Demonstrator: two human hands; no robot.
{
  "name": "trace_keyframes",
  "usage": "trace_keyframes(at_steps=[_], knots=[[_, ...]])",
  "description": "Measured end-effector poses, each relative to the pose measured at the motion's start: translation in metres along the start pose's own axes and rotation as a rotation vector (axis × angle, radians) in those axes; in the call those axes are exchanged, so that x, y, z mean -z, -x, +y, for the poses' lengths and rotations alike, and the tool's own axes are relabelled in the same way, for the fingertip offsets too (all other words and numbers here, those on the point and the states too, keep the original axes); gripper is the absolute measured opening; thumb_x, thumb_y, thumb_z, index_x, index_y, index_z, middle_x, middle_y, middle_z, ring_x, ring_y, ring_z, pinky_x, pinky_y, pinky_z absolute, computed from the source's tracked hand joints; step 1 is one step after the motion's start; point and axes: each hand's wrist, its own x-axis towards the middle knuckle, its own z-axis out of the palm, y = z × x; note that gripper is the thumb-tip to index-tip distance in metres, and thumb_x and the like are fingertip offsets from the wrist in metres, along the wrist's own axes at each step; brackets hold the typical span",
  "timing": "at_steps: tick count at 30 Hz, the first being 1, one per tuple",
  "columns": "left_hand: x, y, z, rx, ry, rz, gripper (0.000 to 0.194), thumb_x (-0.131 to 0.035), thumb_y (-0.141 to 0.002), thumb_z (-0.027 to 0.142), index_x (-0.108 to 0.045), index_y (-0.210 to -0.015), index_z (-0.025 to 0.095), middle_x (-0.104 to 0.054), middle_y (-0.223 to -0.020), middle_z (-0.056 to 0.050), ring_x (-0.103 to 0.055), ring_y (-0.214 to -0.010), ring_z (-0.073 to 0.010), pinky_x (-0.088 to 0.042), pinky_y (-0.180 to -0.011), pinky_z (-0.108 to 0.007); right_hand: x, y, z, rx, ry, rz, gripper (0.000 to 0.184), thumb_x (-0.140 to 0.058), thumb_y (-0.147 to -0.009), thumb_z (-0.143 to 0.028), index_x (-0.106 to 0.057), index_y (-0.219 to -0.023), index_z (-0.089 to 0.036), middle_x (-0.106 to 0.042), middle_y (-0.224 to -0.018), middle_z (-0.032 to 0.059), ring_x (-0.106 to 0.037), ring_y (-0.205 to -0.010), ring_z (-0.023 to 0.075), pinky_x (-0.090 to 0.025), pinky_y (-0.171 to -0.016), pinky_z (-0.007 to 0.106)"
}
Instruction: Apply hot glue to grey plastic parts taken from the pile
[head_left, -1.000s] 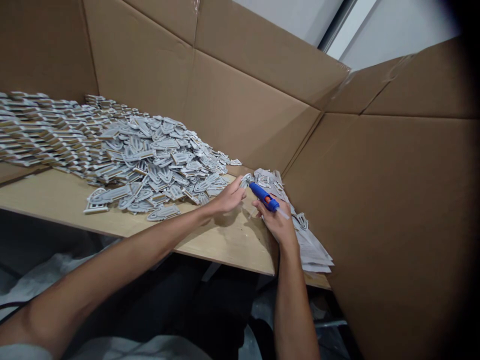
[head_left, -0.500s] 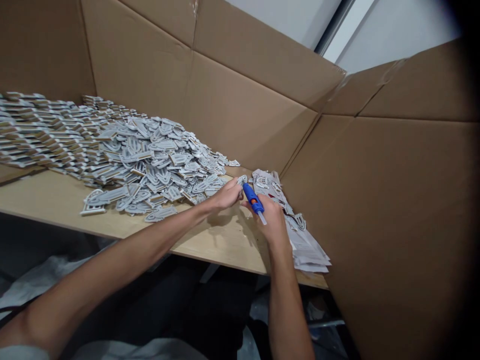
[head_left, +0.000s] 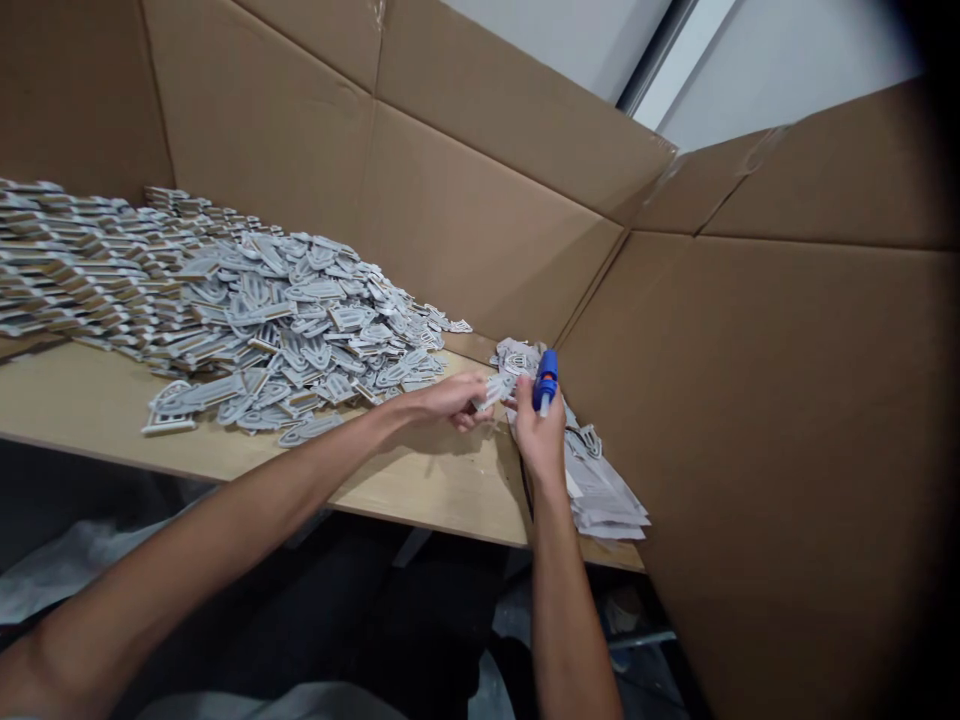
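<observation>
Fingers (head_left: 466, 414) of the left hand (head_left: 446, 402) nearly closed, pinching a small grey die-cut piece (head_left: 492, 393) at its edge, with the piece held out toward the other hand. Right hand (head_left: 538, 442) closed in a firm grip around a blue glue gun (head_left: 547, 380), its blue body upright above the knuckles and a clear glue stick (head_left: 544, 408) showing beside the fingers. Grey piece and glue gun just beside each other, both held above the table's near corner.

Just behind the hands, a loose heap of grey pieces (head_left: 516, 355), running into a sheaf of pale, flat sheets (head_left: 604, 495) that overhangs the table edge. To the left, a broad mound of similar grey pieces (head_left: 292, 320), merging into tidy stacked rows (head_left: 67, 250) at the far left. All of it on a pale plywood table (head_left: 82, 410).

Around the table, tall brown cardboard panels (head_left: 480, 190) forming a folded corner, with a white wall (head_left: 780, 70) above them. Below the table edge, dim floor and white plastic sheeting (head_left: 52, 570).
</observation>
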Motion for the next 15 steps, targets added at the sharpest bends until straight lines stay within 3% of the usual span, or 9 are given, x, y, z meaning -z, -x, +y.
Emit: trace_keyframes(at_steps=[3, 7, 11, 15], knots=[[-0.003, 0.005, -0.004, 0.139, -0.1, -0.173, 0.013, -0.055, -0.081, 0.024, -0.045, -0.088, 0.023, -0.054, -0.063, 0.004, -0.037, -0.043, -0.006, -0.031, -0.046, -0.019, 0.003, -0.007, 0.0, -0.165, -0.441, -0.004, 0.046, -0.063, -0.089, -0.063, -0.058, -0.105, -0.02, -0.072, -0.102, 0.0088, -0.073, -0.084, 0.0216, -0.057, -0.071, 0.033], [0.0, 0.004, -0.008, 0.158, -0.156, -0.135, 0.015, -0.058, -0.082, 0.025, -0.046, -0.091, 0.024, -0.055, -0.065, 0.004, -0.037, -0.044, -0.0063, -0.031, -0.046, -0.021, 0.017, -0.013, -0.006, -0.232, -0.706, -0.008, 0.049, -0.075, -0.079, -0.064, -0.052, -0.089, -0.021, -0.072, -0.089, 0.0033, -0.072, -0.063, 0.0163, -0.051, -0.052, 0.024], [0.001, 0.003, -0.005, 0.086, -0.076, -0.093, 0.013, -0.059, -0.083, 0.025, -0.048, -0.089, 0.023, -0.058, -0.068, 0.003, -0.04, -0.046, -0.0066, -0.031, -0.047, -0.022, 0.032, -0.012, -0.005, -0.235, -0.526, -0.128, 0.048, -0.072, -0.082, -0.066, -0.054, -0.087, -0.022, -0.066, -0.074, -0.001, -0.062, -0.046, 0.0128, -0.036, -0.036, 0.021], [-0.003, 0.006, 0.0, 0.007, -0.045, -0.157, 0.017, -0.063, -0.085, 0.03, -0.049, -0.093, 0.022, -0.065, -0.075, 0.0, -0.045, -0.048, -0.0066, -0.028, -0.048, -0.022, 0.033, -0.01, 0.002, -0.254, -0.254, -0.128, 0.044, -0.069, -0.085, -0.065, -0.06, -0.092, -0.022, -0.066, -0.069, -0.0011, -0.062, -0.047, 0.0146, -0.046, -0.041, 0.024]])
